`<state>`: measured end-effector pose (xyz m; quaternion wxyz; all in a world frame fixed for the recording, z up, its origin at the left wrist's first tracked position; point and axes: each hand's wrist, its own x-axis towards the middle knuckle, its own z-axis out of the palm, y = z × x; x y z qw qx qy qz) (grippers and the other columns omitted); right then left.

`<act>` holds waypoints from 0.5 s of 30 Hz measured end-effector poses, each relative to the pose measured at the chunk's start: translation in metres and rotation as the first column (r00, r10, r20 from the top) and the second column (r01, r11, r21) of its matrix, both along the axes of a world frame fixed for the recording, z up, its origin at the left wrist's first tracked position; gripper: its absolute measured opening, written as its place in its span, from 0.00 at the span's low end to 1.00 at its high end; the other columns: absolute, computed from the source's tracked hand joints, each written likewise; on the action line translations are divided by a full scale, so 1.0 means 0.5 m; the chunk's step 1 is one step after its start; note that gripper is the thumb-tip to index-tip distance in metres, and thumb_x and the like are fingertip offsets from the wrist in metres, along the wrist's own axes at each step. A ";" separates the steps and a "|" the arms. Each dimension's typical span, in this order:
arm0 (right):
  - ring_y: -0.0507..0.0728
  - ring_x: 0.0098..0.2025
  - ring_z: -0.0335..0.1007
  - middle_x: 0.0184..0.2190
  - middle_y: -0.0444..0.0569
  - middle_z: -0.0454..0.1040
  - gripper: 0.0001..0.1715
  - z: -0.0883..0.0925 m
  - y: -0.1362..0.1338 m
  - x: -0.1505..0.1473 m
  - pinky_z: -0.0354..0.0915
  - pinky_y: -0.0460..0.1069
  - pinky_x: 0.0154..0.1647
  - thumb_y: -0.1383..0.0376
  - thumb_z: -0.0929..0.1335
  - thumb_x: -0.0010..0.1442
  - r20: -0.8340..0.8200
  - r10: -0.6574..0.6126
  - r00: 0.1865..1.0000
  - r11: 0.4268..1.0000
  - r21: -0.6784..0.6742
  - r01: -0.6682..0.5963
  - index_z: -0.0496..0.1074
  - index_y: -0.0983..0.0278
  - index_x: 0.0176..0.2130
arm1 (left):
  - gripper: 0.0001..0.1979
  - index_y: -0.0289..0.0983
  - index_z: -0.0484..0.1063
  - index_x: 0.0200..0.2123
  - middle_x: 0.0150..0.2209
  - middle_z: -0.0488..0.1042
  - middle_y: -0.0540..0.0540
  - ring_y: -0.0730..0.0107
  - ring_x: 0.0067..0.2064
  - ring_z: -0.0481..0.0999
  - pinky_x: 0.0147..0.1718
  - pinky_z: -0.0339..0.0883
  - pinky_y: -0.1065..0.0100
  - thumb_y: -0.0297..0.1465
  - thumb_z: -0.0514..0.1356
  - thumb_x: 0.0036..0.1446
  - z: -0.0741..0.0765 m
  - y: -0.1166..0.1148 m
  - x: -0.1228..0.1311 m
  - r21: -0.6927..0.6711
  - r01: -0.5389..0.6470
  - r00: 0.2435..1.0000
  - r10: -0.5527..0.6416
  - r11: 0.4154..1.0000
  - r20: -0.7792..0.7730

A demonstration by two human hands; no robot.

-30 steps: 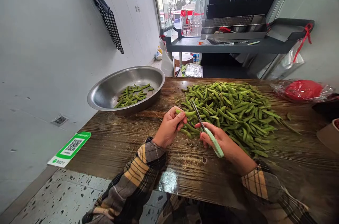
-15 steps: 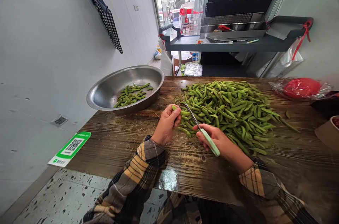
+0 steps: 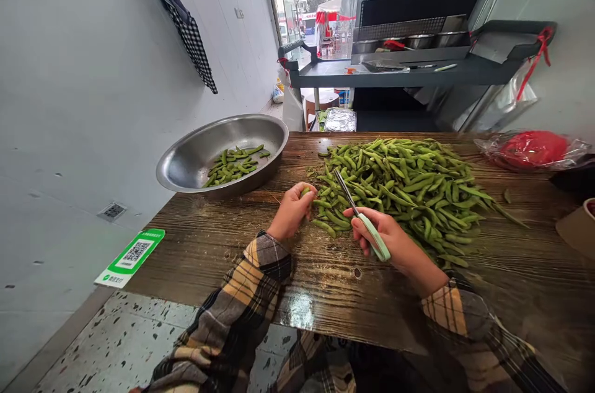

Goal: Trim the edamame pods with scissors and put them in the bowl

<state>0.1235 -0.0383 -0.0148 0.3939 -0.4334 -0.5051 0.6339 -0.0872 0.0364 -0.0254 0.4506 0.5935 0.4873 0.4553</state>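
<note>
My left hand [image 3: 294, 210] is closed around a green soybean pod [image 3: 305, 192], whose tip shows between thumb and forefinger. In my right hand [image 3: 383, 235] are scissors with pale green handles [image 3: 375, 239]; their metal blades [image 3: 344, 188] point up and left, apart from the held pod. A large heap of soybean pods [image 3: 413, 188] spreads over the wooden table just beyond both hands. To the far left stands a wide metal basin [image 3: 171, 175], tilted in view, with several pods [image 3: 232, 165] on its bottom.
A green QR-code card [image 3: 132, 256] lies at the left edge of the wooden table [image 3: 195, 250]. Red stuff in clear plastic [image 3: 534, 148] and a paper tub [image 3: 576, 229] sit on the right. Behind the table is a grey cart [image 3: 325, 74] with metal containers.
The scissors in my right hand have moved slightly right, away from my left hand. My left hand has turned a little, so less of its pod shows.
</note>
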 end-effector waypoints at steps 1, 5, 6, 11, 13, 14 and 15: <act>0.47 0.20 0.59 0.24 0.39 0.66 0.31 0.001 0.000 0.000 0.62 0.43 0.18 0.47 0.71 0.53 0.001 0.002 1.000 1.000 -0.004 -0.002 0.68 0.65 0.47 | 0.05 0.36 0.70 0.32 0.24 0.70 0.51 0.73 0.25 0.69 0.28 0.64 0.71 0.32 0.57 0.54 -0.009 0.003 0.000 0.061 0.006 0.986 0.004 0.998 -0.164; 0.47 0.20 0.59 0.23 0.39 0.65 0.32 0.002 0.000 -0.004 0.61 0.43 0.17 0.47 0.71 0.52 0.016 0.013 1.000 1.000 -0.007 -0.013 0.68 0.66 0.47 | 0.08 0.37 0.75 0.38 0.38 0.78 0.43 0.63 0.40 0.75 0.43 0.65 0.65 0.29 0.59 0.54 -0.029 0.004 0.000 0.217 0.119 0.760 0.052 0.969 -0.648; 0.47 0.20 0.59 0.23 0.39 0.65 0.32 0.001 0.000 -0.004 0.61 0.43 0.17 0.47 0.71 0.52 0.018 0.013 1.000 1.000 -0.005 -0.013 0.68 0.66 0.47 | 0.08 0.37 0.75 0.39 0.40 0.78 0.42 0.62 0.42 0.75 0.45 0.64 0.64 0.28 0.59 0.55 -0.029 0.003 0.000 0.211 0.140 0.704 0.053 0.967 -0.708; 0.47 0.19 0.59 0.23 0.39 0.65 0.31 -0.002 0.001 -0.004 0.61 0.43 0.17 0.47 0.71 0.52 0.013 0.008 1.000 1.000 -0.001 -0.008 0.69 0.65 0.47 | 0.03 0.37 0.72 0.31 0.35 0.74 0.44 0.63 0.39 0.72 0.40 0.63 0.66 0.27 0.60 0.52 -0.016 -0.002 -0.001 0.244 0.111 0.676 0.106 0.963 -0.729; 0.47 0.20 0.59 0.23 0.39 0.65 0.30 -0.002 0.002 -0.004 0.61 0.43 0.17 0.47 0.71 0.52 0.016 0.006 1.000 1.000 0.001 -0.006 0.69 0.65 0.47 | 0.02 0.37 0.70 0.28 0.32 0.71 0.47 0.67 0.36 0.69 0.37 0.62 0.68 0.26 0.61 0.49 -0.008 -0.002 -0.001 0.280 0.085 0.777 0.112 0.956 -0.620; 0.47 0.20 0.59 0.23 0.40 0.65 0.31 -0.001 0.002 -0.003 0.61 0.44 0.18 0.47 0.71 0.52 0.015 0.004 1.000 1.000 0.003 -0.004 0.69 0.65 0.47 | 0.03 0.36 0.68 0.27 0.29 0.69 0.49 0.69 0.33 0.67 0.35 0.61 0.69 0.26 0.61 0.49 -0.003 -0.002 -0.001 0.270 0.067 0.835 0.094 0.960 -0.542; 0.47 0.20 0.59 0.23 0.40 0.65 0.31 -0.001 0.002 -0.003 0.61 0.44 0.18 0.47 0.71 0.52 0.014 0.003 1.000 1.000 0.004 -0.003 0.69 0.65 0.47 | 0.04 0.36 0.67 0.26 0.27 0.67 0.50 0.71 0.31 0.66 0.32 0.60 0.71 0.27 0.62 0.48 0.002 -0.004 0.000 0.233 0.047 0.892 0.064 0.971 -0.447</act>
